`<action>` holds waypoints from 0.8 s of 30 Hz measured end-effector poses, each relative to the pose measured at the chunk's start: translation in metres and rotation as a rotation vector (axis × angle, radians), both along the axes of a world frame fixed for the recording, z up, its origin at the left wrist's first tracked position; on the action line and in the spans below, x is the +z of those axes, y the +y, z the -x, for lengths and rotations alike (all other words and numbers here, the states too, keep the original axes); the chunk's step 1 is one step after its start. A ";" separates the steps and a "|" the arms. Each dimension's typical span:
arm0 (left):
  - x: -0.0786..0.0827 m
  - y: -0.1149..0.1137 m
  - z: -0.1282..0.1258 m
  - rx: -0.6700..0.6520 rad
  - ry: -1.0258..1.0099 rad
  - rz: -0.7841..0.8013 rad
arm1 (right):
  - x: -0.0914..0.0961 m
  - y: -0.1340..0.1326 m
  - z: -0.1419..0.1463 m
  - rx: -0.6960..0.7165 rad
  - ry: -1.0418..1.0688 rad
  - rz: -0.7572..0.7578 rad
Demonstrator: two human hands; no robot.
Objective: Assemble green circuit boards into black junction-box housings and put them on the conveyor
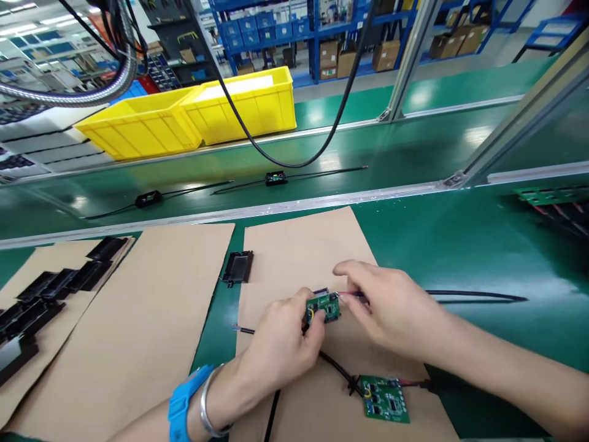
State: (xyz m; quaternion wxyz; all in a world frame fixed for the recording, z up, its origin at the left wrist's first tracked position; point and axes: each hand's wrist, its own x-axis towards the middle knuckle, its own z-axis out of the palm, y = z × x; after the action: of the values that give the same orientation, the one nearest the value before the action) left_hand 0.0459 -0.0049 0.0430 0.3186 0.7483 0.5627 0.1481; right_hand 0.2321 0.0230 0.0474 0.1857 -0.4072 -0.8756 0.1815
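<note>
My left hand [280, 347] is closed on a small green circuit board [324, 307], held just above a sheet of brown cardboard [299, 252]. My right hand [391, 310] pinches the red wires at the board's right edge, where a black cable [478, 297] runs off to the right. A second green circuit board [384, 399] with its own cables lies on the cardboard nearer to me. An empty black plastic housing [238, 267] rests at the cardboard's left edge.
Several black housings [50, 288] lie on another cardboard sheet [138, 319] at the left. Two wired black units [276, 178] [148, 199] sit on the green conveyor belt [405, 153] beyond. Yellow bins [193, 113] stand behind it. A black cable [285, 161] hangs from above.
</note>
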 end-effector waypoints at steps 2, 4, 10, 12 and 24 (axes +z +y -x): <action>-0.003 0.005 0.003 0.030 -0.005 0.000 | 0.002 -0.006 0.019 0.002 -0.188 -0.160; -0.005 0.007 0.010 0.048 -0.094 0.126 | 0.003 -0.007 0.031 0.111 -0.300 -0.226; -0.006 0.000 0.037 -0.005 0.043 0.179 | -0.006 0.028 0.022 0.399 -0.292 -0.115; -0.011 -0.003 0.041 -0.034 0.204 0.035 | -0.012 0.039 0.018 0.447 -0.285 -0.051; -0.024 0.005 0.046 -0.119 0.308 0.042 | -0.019 0.053 0.032 0.548 -0.390 -0.110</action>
State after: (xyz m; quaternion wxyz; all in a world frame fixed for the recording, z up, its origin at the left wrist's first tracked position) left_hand 0.0001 -0.0004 0.0194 0.2520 0.7873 0.5628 0.0007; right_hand 0.2002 0.0760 0.0286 -0.0191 -0.1734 -0.9800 0.0960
